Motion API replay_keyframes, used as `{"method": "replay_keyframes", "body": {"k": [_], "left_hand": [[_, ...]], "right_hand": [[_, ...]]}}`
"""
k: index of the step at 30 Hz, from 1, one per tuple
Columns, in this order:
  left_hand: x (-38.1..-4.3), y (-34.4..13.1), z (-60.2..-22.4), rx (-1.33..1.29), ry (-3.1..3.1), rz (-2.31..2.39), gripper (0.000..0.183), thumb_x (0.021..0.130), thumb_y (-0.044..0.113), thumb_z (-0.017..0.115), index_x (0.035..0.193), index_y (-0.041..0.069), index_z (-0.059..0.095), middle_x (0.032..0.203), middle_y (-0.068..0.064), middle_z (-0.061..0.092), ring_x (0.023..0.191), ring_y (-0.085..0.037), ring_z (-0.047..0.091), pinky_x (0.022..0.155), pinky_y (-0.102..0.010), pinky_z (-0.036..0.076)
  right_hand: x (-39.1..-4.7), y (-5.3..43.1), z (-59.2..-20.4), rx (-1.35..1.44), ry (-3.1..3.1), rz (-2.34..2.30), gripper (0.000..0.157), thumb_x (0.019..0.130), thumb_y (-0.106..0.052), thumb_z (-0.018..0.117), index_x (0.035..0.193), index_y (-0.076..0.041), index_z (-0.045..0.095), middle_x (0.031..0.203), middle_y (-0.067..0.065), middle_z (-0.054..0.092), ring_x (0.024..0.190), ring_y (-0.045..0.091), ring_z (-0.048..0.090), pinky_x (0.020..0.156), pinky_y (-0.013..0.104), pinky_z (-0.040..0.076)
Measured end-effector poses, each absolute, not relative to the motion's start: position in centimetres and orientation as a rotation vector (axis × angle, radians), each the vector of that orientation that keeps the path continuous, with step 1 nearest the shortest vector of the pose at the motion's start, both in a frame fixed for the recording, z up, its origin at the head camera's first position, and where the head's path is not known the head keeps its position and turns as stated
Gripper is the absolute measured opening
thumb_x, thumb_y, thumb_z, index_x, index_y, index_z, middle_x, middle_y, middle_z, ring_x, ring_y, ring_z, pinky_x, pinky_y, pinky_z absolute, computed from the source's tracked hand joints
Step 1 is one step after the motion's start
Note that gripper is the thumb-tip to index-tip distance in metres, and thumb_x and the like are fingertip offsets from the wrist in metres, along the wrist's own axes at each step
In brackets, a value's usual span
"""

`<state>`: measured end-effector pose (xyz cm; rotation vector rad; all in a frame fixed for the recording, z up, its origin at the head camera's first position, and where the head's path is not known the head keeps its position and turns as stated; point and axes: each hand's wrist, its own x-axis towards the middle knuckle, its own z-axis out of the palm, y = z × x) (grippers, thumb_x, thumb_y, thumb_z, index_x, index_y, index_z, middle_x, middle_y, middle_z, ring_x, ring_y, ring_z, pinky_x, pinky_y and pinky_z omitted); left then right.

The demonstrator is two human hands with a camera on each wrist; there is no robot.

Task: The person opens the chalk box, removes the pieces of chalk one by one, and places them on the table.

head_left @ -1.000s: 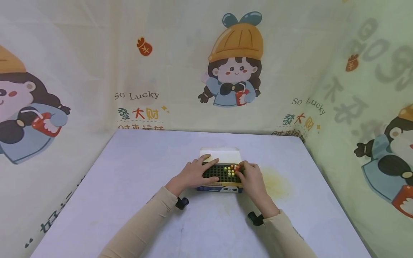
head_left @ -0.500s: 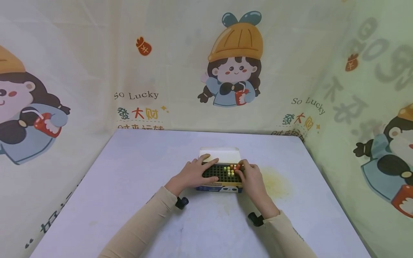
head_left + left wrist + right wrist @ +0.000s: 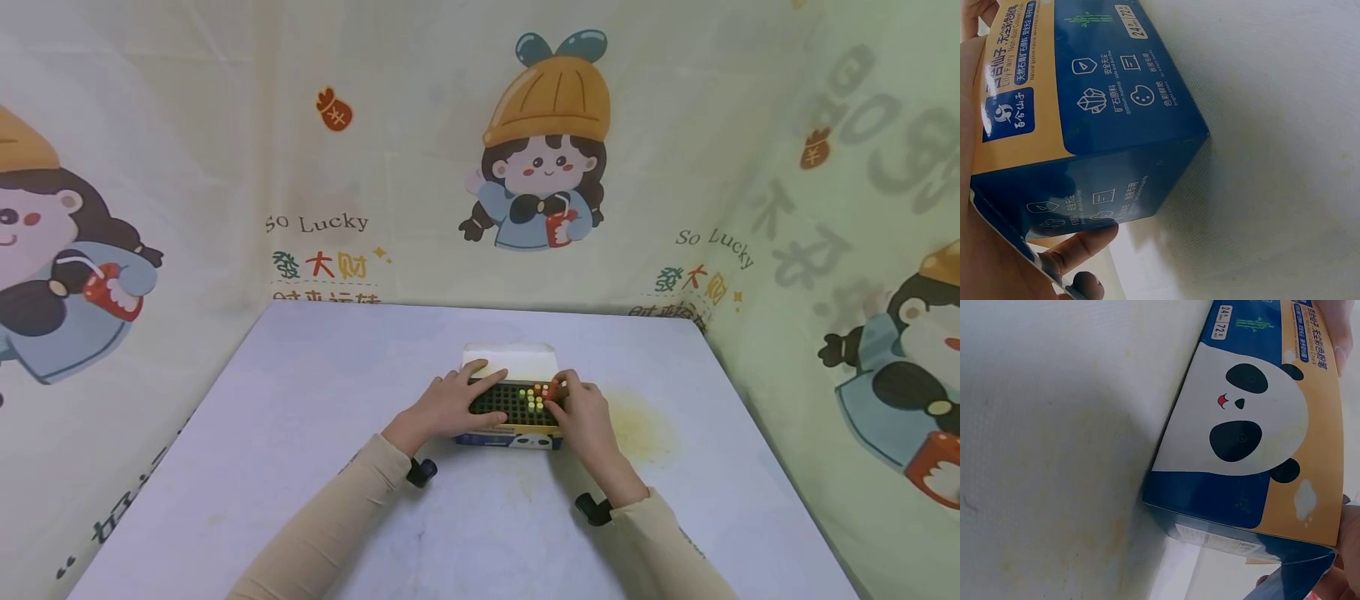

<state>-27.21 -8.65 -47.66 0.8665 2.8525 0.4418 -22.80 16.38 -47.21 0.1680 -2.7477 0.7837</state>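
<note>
A blue and yellow chalk box (image 3: 498, 438) lies with its lid open at the middle of the table, a panda printed on its front. Inside, a dark insert full of round holes (image 3: 513, 410) bears several yellow and red chalk sticks (image 3: 533, 398) toward its right side. My left hand (image 3: 444, 406) spreads over the left part of the box, thumb along the front edge and fingers toward the lid; one finger (image 3: 1085, 247) shows at the box's end in the left wrist view. At the right back corner my right hand (image 3: 588, 421) pinches a red chalk stick (image 3: 553, 388).
The white lid flap (image 3: 513, 360) stands folded back behind the box. White tabletop (image 3: 337, 350) surrounds it, with a yellowish stain (image 3: 637, 425) at the right. A printed cloth (image 3: 420, 150) hangs behind and at both sides.
The fingers of my right hand have shifted very slightly, and the red chalk between them shows a little more. My left hand and the box keep their place.
</note>
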Motion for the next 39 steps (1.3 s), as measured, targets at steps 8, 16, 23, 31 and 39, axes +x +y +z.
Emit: {"method": "replay_keyframes", "body": {"k": [8, 16, 23, 31, 39], "left_hand": [[-27.20, -8.59, -47.68, 0.863, 2.841, 0.450, 0.081, 0.095, 0.079, 0.046, 0.164, 0.046, 0.020, 0.173, -0.005, 0.018, 0.141, -0.043, 0.045, 0.107, -0.069, 0.037], [-27.14, -8.62, -47.67, 0.862, 2.848, 0.458, 0.080, 0.095, 0.078, 0.047, 0.164, 0.046, 0.021, 0.172, -0.005, 0.018, 0.140, -0.043, 0.046, 0.107, -0.069, 0.038], [-27.13, -8.62, -47.66, 0.861, 2.849, 0.452, 0.081, 0.095, 0.078, 0.047, 0.165, 0.046, 0.019, 0.173, -0.005, 0.018, 0.140, -0.043, 0.046, 0.106, -0.068, 0.038], [-27.08, -8.66, -47.61, 0.856, 2.851, 0.447, 0.081, 0.095, 0.079, 0.047, 0.164, 0.047, 0.019, 0.173, -0.004, 0.017, 0.140, -0.043, 0.046, 0.107, -0.068, 0.038], [-27.07, -8.63, -47.58, 0.851, 2.843, 0.474, 0.080, 0.095, 0.078, 0.048, 0.164, 0.047, 0.021, 0.173, -0.005, 0.018, 0.141, -0.044, 0.045, 0.108, -0.070, 0.036]], "right_hand": [[-22.71, 16.37, -47.41, 0.198, -2.706, 0.750, 0.029, 0.092, -0.014, 0.081, 0.111, -0.009, 0.059, 0.093, 0.012, 0.077, 0.093, 0.037, 0.065, 0.092, 0.057, 0.047], [-22.81, 16.44, -47.70, 0.237, -2.678, 0.703, 0.027, 0.093, -0.017, 0.078, 0.112, -0.012, 0.060, 0.091, 0.010, 0.078, 0.094, 0.038, 0.067, 0.096, 0.061, 0.044], [-23.02, 16.58, -47.95, 0.257, -2.659, 0.711, 0.025, 0.096, -0.020, 0.074, 0.112, -0.013, 0.057, 0.091, 0.011, 0.079, 0.091, 0.038, 0.067, 0.096, 0.062, 0.043], [-23.04, 16.33, -48.04, 0.190, -2.681, 0.707, 0.042, 0.100, -0.019, 0.071, 0.136, -0.012, 0.052, 0.095, 0.013, 0.078, 0.097, 0.043, 0.067, 0.096, 0.064, 0.045], [-22.81, 16.15, -47.65, 0.176, -2.711, 0.675, 0.057, 0.095, -0.019, 0.078, 0.145, -0.014, 0.051, 0.090, 0.012, 0.076, 0.106, 0.047, 0.064, 0.100, 0.066, 0.042]]}}
